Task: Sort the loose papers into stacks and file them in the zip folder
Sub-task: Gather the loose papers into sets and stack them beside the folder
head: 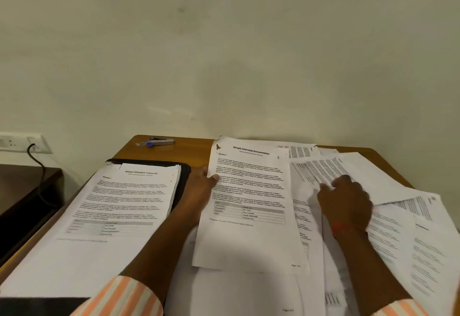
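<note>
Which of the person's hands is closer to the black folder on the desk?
Left. The left hand is by the right edge of the folder, pinching a sheet; the right hand rests on loose papers farther right.

Paperwork place: an office or study corner; can't tell which. Wooden desk set against a bare cream wall, lower half of frame. Printed forms cover it. A transcript stack headed "Sample Education Transcript" lies lower left on a black zip folder. An internship sheet sits at centre, and loose papers are fanned lower right. Metal stapler at the desk's far edge. Socket plate at left edge, black cable plugged in, running down to a dark side table.
</note>
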{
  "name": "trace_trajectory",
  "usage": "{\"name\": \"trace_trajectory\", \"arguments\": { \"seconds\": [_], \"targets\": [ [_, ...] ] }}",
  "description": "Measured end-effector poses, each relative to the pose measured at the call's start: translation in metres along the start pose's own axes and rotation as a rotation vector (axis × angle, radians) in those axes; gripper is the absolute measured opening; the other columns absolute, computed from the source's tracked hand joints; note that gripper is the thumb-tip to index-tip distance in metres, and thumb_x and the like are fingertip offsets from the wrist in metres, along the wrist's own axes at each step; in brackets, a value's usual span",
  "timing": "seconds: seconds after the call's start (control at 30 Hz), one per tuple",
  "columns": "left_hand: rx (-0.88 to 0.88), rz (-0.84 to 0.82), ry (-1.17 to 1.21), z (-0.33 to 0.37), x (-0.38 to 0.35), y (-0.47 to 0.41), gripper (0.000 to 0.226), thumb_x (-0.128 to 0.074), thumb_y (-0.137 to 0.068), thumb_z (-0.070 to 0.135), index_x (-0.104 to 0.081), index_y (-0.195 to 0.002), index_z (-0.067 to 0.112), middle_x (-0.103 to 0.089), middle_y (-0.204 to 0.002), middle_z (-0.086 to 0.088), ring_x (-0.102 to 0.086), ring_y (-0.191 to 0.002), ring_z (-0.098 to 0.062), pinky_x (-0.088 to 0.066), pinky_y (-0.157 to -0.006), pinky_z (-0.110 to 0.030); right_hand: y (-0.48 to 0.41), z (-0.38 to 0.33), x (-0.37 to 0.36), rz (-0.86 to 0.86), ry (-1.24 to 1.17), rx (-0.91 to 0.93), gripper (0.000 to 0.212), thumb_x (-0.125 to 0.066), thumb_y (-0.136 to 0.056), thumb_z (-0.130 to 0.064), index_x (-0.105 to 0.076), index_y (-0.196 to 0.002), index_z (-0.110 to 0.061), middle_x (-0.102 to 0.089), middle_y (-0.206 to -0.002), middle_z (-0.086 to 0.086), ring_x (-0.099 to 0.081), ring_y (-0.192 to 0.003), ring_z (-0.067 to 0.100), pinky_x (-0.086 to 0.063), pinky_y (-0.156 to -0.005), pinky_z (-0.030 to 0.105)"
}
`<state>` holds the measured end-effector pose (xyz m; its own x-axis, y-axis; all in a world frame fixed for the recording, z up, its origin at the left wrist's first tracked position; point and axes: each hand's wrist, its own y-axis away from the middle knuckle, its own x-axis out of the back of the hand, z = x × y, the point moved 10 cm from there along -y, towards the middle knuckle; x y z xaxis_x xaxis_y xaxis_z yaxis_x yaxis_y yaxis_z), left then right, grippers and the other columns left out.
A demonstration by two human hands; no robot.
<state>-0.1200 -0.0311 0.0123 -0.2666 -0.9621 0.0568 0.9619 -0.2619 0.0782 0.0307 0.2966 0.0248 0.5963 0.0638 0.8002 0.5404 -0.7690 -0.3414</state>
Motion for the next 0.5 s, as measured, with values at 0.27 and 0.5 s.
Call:
{"name": "trace_trajectory", "arguments": {
  "seconds": [0.27, 0.5],
  "targets": [
    [0.036, 0.036, -0.030, -0.007, 0.004, 0.001, 0.024, -0.052, -0.104, 0.009, -0.057, -0.093, 0.030, -0.066, -0.089, 0.013, -0.066, -0.073, -0.005, -0.048, -0.050, -0.018, -0.006, 0.041, -0.019, -0.147, 0.124, -0.229, 0.098, -0.073, -0.083, -0.053, -0.026, -0.148, 0.003, -0.035, -0.141, 0.032, -0.044, -0.122, 0.052, -0.041, -0.102, 0.054],
    [0.055, 0.062, -0.066, -0.010, 0.005, -0.002, 0.014, -0.052, -0.104, 0.009, -0.056, -0.103, 0.023, -0.063, -0.087, 0.013, -0.064, -0.071, -0.005, -0.046, -0.048, -0.017, -0.010, 0.046, -0.015, -0.113, 0.071, -0.278, 0.095, -0.079, -0.081, -0.042, -0.027, -0.145, 0.005, -0.027, -0.144, 0.034, -0.038, -0.124, 0.053, -0.044, -0.099, 0.054]
  ]
}}
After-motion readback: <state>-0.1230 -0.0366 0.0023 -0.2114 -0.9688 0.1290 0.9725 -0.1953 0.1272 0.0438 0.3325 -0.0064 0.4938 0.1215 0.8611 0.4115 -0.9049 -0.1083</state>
